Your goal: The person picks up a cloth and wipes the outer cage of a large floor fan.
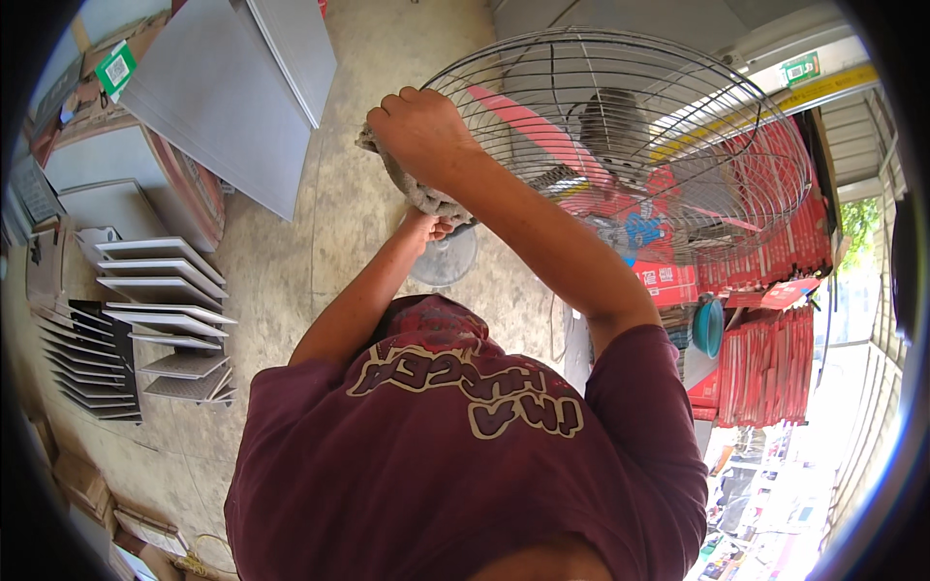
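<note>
A large standing fan (612, 126) with a wire cage and pinkish-red blades fills the upper right of the head view. My right hand (418, 134) is closed on a grey rag (422, 198) at the cage's left edge. The rag hangs down from it in a bunched strip. Just below, my left hand (430, 227) has its fingers curled against the rag's lower end, close to the wires. Part of the cage rim is covered by my right hand and forearm. Under my left hand, the round grey fan base (448, 258) stands on the floor.
Large grey panels (223, 97) lean at the upper left. Below them stand racks of tile-like boards (170, 281). Stacked red boxes (760, 363) and a teal bowl (708, 328) are at the right, beside a bright opening. The concrete floor (339, 194) is stained.
</note>
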Action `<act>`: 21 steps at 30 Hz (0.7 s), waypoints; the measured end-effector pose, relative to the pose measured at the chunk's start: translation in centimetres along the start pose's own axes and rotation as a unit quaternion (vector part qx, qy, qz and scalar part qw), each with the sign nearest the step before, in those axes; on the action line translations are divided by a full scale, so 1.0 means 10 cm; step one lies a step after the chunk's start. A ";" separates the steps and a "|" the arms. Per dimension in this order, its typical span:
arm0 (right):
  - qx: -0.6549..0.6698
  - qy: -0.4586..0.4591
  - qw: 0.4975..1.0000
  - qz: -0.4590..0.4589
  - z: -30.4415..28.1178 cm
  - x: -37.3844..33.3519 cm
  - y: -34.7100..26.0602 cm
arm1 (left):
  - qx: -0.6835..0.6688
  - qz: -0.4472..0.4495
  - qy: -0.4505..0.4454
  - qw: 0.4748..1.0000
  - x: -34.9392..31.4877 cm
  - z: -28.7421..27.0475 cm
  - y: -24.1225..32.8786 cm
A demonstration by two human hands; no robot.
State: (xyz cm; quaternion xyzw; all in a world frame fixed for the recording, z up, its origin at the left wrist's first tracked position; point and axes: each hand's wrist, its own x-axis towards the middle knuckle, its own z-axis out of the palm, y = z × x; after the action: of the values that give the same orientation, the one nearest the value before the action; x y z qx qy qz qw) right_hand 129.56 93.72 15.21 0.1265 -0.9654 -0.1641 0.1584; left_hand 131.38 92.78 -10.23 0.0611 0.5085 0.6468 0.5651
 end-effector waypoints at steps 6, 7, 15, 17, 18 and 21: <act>-0.039 -0.021 0.999 0.021 -0.03 0.13 0.13 | -0.053 0.006 -0.024 0.998 0.05 -0.15 -0.09; -0.040 -0.010 0.999 0.021 -0.07 0.14 0.15 | -0.054 0.008 -0.024 0.998 0.05 -0.15 -0.08; -0.055 0.040 0.997 0.041 -0.55 0.08 0.25 | -0.097 0.052 -0.044 0.993 -0.17 -0.05 0.18; -0.055 0.071 0.995 0.042 -0.63 0.04 0.30 | -0.112 0.058 -0.046 0.991 -0.21 -0.03 0.20; -0.056 0.087 0.994 0.043 -0.67 0.02 0.32 | -0.117 0.069 -0.042 0.990 -0.23 -0.01 0.22; -0.051 0.100 0.992 0.050 -0.83 -0.05 0.37 | -0.135 0.100 -0.028 0.985 -0.30 0.04 0.27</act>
State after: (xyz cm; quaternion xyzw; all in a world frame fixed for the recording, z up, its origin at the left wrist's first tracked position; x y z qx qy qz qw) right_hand 132.25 94.93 23.86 0.0858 -0.9401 -0.1915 0.2686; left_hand 130.90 90.99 -6.60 0.0531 0.3914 0.7609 0.5148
